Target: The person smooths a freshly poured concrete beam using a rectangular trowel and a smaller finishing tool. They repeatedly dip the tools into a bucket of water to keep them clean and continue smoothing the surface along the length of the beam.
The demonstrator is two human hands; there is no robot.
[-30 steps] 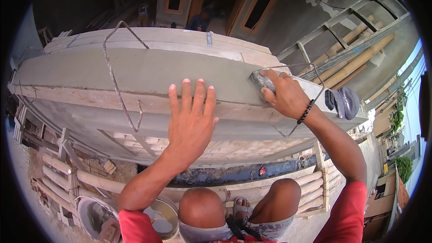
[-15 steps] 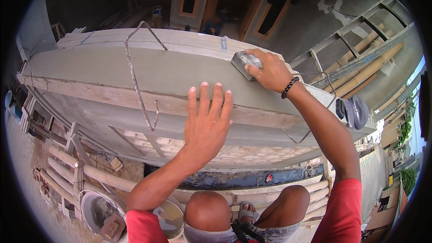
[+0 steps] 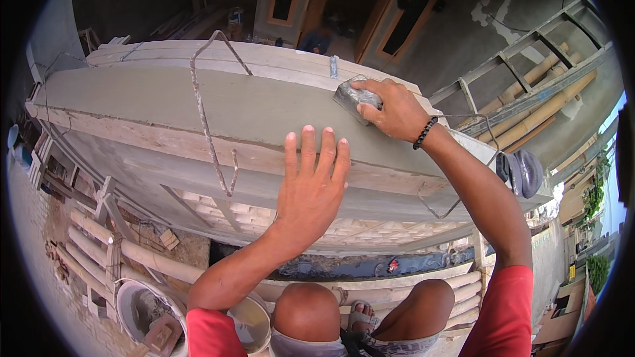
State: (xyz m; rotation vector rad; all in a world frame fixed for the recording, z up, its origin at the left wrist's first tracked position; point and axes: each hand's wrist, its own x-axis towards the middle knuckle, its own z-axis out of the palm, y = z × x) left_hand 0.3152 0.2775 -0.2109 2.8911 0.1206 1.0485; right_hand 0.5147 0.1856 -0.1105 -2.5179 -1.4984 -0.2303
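My right hand point(image 3: 395, 109) grips a grey, shiny-sided rectangular block point(image 3: 356, 98) and presses it on the wet-looking grey mortar point(image 3: 264, 102) along the top of the ledge. What the block is made of I cannot tell. My left hand point(image 3: 312, 192) lies with fingers stretched, fingertips at the near edge of the mortar, over the wooden board point(image 3: 159, 137) along its front. A bent metal rod point(image 3: 198, 106) arches across the ledge left of my hands. Beyond the mortar, a pale board point(image 3: 291, 66) runs along the far edge.
A second bent rod point(image 3: 489, 125) and a dark grey rolled bundle point(image 3: 526, 173) are by my right arm. At right leans a metal ladder point(image 3: 509, 66). Bamboo poles point(image 3: 159, 261) form the scaffold below. Buckets point(image 3: 122, 297) stand at lower left. A person point(image 3: 316, 41) is in the dark background.
My right hand has shifted the block slightly left and turned it a little on the mortar. My left hand stays at the near edge, while the whole view has shifted slightly.
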